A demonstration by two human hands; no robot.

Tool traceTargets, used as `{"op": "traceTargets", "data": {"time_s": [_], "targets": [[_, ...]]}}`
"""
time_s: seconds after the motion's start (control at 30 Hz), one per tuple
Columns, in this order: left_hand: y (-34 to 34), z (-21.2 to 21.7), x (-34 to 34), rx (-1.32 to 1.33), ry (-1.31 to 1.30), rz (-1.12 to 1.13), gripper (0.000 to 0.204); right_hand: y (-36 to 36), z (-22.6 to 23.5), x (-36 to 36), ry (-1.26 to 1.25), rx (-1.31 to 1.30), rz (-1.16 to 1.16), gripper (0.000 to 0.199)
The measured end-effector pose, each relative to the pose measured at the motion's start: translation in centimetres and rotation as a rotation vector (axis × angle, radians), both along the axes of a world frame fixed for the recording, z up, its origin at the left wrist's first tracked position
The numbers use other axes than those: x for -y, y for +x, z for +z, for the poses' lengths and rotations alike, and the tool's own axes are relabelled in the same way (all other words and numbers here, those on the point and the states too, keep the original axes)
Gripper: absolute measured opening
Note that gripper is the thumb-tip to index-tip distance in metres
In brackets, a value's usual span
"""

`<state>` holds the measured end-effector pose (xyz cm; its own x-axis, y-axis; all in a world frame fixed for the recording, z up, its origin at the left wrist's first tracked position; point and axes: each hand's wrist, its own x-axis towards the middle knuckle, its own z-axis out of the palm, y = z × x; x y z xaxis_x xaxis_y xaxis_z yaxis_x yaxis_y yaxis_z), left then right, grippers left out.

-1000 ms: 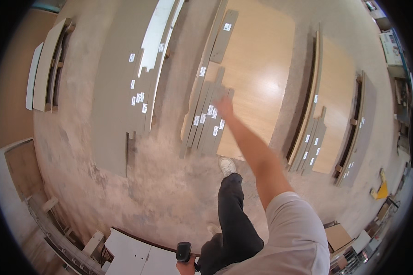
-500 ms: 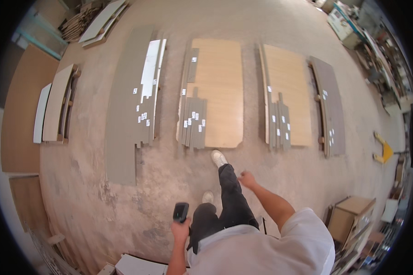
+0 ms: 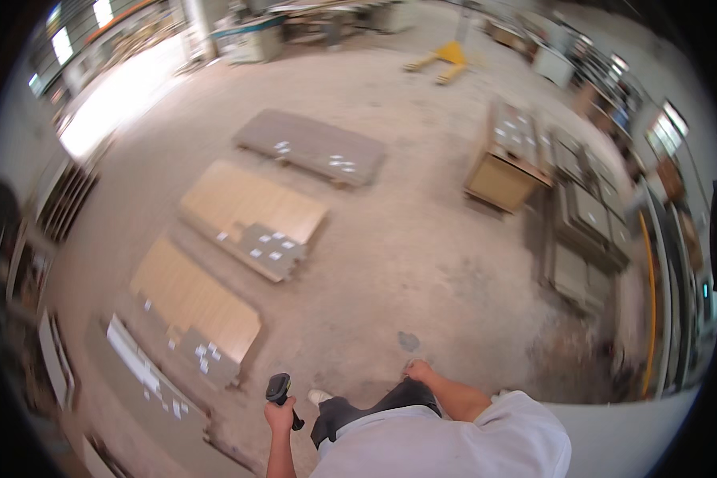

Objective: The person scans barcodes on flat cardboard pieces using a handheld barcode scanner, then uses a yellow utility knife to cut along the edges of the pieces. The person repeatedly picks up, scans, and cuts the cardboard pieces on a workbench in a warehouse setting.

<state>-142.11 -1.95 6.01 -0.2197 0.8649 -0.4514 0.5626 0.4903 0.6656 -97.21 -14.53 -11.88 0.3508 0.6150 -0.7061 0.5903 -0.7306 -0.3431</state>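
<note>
My left hand (image 3: 279, 415) is closed round the grip of a black handheld barcode scanner (image 3: 278, 388), its head pointing up and away from me. In front of my right thigh hangs my right hand (image 3: 417, 369), fingers loosely curled, with nothing visible in them. Nearest the scanner, to its left, lies a stack of wood-coloured boards (image 3: 207, 299) with grey strips and white labels on top. A second wood-coloured stack (image 3: 251, 199) lies farther off, also bearing labelled grey strips.
Beyond lies a brownish panel stack (image 3: 311, 147). Grey panels (image 3: 127, 382) are at lower left. A yellow pallet jack (image 3: 446, 60) stands far ahead. To the right are a brown cabinet-like stack (image 3: 503, 171) and piled grey panels (image 3: 585, 227). My shoe (image 3: 319, 396) is on the concrete floor.
My view has swung to the right, so the board stacks now lie to the left and the pallet jack is ahead. The scanner stays in my left hand.
</note>
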Motion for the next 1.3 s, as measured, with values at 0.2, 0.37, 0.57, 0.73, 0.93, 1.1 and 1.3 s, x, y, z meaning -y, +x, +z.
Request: {"op": "traceTargets", "data": {"time_s": [0.2, 0.37, 0.57, 0.73, 0.93, 1.1, 1.3], "targets": [[27.4, 1.2, -3.2, -0.074, -0.037, -0.695, 0.046, 14.4, -3.7, 22.4, 0.11, -0.065, -0.792, 0.027], [53.3, 5.9, 2.6, 0.078, 0.025, -1.076, 0.046, 25.6, -0.7, 38.4, 0.018, -0.127, -1.174, 0.024], [74.8, 8.3, 10.5, 0.312, 0.038, -1.486, 0.042, 32.0, 2.1, 40.1, 0.478, -0.076, -1.704, 0.017], [89.5, 8.9, 13.4, 0.327, -0.213, -1.67, 0.04, 33.2, 0.8, 37.2, 0.228, -0.305, -1.879, 0.015], [108.0, 7.8, 16.0, 0.304, -0.213, -1.947, 0.043, 37.4, 6.2, 34.7, 0.428, -0.634, -2.226, 0.02], [121.2, 10.2, 20.8, 0.325, -0.295, -2.093, 0.043, 44.5, 11.1, 35.6, 0.753, -0.626, -2.471, 0.018], [130.7, 6.5, 29.1, 0.509, -0.296, -1.95, 0.043, 54.5, 14.6, 42.3, 0.588, -0.425, -1.958, 0.021]]}}
